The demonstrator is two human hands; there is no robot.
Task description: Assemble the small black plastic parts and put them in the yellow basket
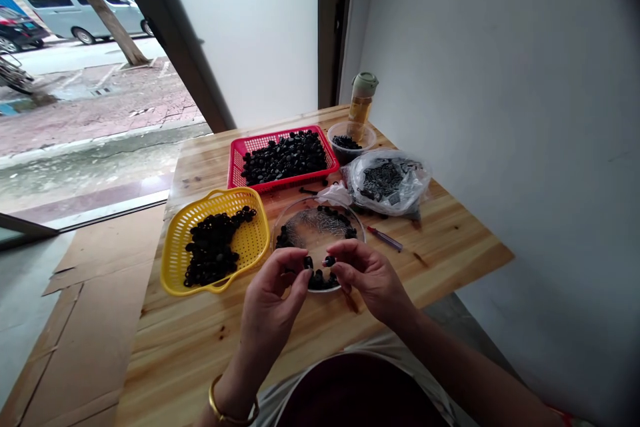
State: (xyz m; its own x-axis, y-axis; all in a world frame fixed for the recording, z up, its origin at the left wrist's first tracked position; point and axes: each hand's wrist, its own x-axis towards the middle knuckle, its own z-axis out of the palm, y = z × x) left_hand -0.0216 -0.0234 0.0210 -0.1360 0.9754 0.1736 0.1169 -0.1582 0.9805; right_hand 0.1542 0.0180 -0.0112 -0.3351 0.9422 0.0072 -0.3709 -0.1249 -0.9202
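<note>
A small black piece (309,263) is held above the near rim of a clear round dish (314,240), and the fingers of the left hand (270,293) pinch it between thumb and forefinger. Just beside it, at the same height, the thumb and forefinger of the right hand (373,278) pinch a second black part (329,261); the two pieces are apart. A gold bangle (214,403) circles the left wrist.

The dish sits mid-bench, with thin pale pins (330,223) spread across it and more black pieces lined along its rim. To its right lies a slim red-tipped tool (387,239) — too small to identify. Toward the left edge of the bench (450,227) stands a yellow basket (253,240) partly filled with dark rings. Near the far edge is a red basket (234,163) heaped with black, rounded pieces.

By the right edge, an open plastic bag (419,181) holds many small dark parts. Farther on, close to the far right corner, come a clear tub (370,140) of black bits and a green-lidded bottle (363,97) with amber liquid — both upright.
</note>
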